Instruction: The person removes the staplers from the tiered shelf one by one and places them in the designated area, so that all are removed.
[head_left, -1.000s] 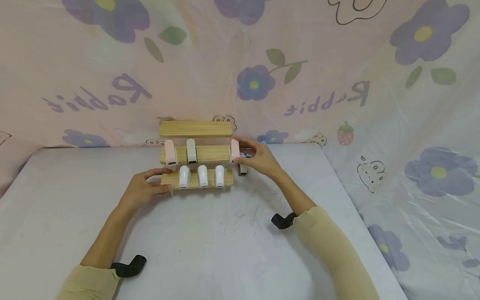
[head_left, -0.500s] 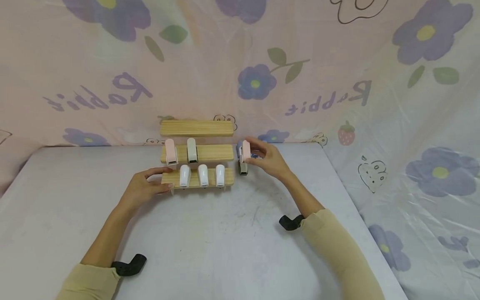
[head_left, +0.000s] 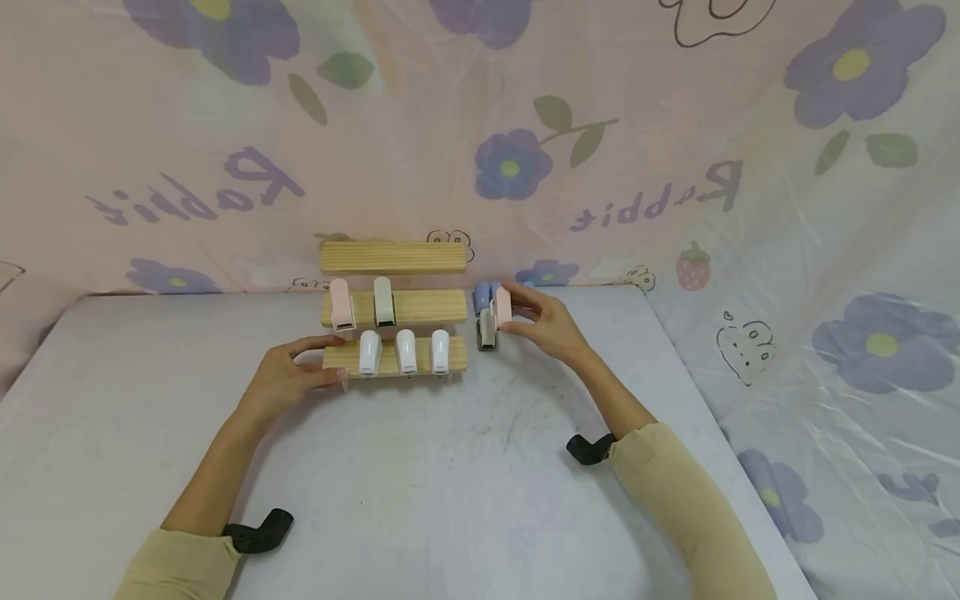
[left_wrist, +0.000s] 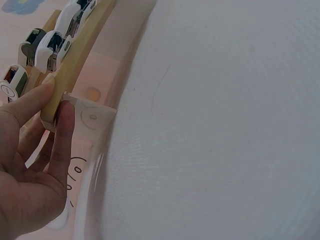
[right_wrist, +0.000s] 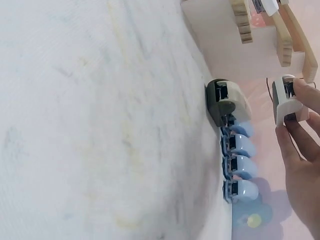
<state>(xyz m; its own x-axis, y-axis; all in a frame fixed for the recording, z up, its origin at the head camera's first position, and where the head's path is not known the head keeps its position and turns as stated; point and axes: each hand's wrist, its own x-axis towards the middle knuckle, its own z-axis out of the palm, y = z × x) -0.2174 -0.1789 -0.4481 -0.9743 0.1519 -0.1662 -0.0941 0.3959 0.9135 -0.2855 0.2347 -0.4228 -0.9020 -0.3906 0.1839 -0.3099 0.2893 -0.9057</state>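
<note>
Right hand (head_left: 549,327) has the pink stapler (head_left: 503,308) pinched off the table, right of center in the head view, partly in front of the blue staplers (head_left: 482,297) and right beside the grey stapler (head_left: 487,331). Main risk: set down there or swung left, it could clip those and knock the group askew. A loose pinch could let it twist. Left hand (head_left: 288,375) pinches the bottom board (head_left: 386,360) by its left end; a tug could tip it and slide the white staplers (head_left: 406,352) off.
</note>
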